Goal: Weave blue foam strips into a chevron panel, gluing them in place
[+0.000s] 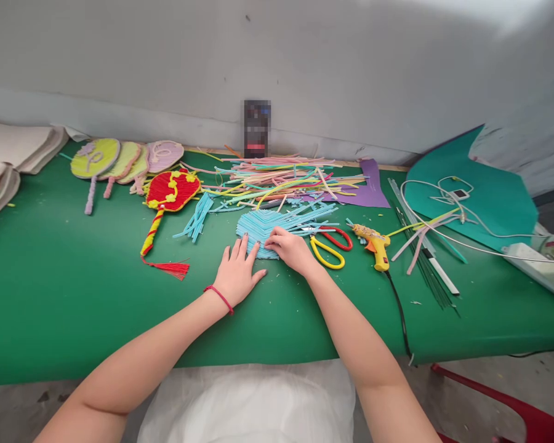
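Note:
A panel of light-blue pipe cleaners point(258, 223), laid in slanted rows, lies on the green table, with loose ends running off to the right. My left hand point(237, 271) rests flat beside its lower left edge, fingers spread, fingertips touching it. My right hand point(289, 247) is at the lower right part, thumb and fingers pinched together; what lies between them is too small to make out. Just right of that hand are scissors point(330, 246) with one red and one yellow handle. A small bundle of light-blue pieces point(197, 218) lies to the left.
A yellow glue gun point(373, 243) with a black cord lies at right, near thin rods point(425, 264) and a teal sheet point(484, 191). Behind are piled pipe cleaners point(277, 178) and a dark boxlike object point(257, 128). A red fan point(173, 189) and pastel fans point(96, 159) lie left.

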Motion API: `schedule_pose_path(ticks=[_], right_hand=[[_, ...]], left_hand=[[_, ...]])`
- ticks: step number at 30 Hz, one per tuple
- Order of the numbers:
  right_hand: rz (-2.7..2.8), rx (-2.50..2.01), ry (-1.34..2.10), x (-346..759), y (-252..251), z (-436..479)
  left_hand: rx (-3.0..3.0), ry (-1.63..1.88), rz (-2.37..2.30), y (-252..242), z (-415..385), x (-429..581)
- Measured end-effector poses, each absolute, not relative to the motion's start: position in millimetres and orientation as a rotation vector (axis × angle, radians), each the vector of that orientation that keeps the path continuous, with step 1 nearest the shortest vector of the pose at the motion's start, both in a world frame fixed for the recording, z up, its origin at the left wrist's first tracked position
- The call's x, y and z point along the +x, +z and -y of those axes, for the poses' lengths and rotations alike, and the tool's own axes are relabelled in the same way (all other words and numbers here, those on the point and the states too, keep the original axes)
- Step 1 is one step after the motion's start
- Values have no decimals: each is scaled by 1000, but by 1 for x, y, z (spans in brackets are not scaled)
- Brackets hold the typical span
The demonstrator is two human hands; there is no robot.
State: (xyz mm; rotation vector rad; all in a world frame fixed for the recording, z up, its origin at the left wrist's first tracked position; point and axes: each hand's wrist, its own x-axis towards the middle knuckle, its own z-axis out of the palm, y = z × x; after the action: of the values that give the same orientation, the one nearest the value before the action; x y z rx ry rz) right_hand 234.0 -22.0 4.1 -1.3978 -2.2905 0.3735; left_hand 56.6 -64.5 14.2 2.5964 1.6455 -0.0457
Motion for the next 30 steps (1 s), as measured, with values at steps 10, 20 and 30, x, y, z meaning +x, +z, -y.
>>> schedule_pose_path(ticks=[10, 20, 30], right_hand=[[2267, -1179, 601, 241, -3, 10], [2027, -1237, 761, 275, 5, 14], [2137, -1298, 587, 278, -1, 13]], left_hand=[[2592, -28, -1640, 15, 64, 57], [2593, -20, -1636, 15, 64, 56], [2611, 9, -1614, 16, 64, 55]])
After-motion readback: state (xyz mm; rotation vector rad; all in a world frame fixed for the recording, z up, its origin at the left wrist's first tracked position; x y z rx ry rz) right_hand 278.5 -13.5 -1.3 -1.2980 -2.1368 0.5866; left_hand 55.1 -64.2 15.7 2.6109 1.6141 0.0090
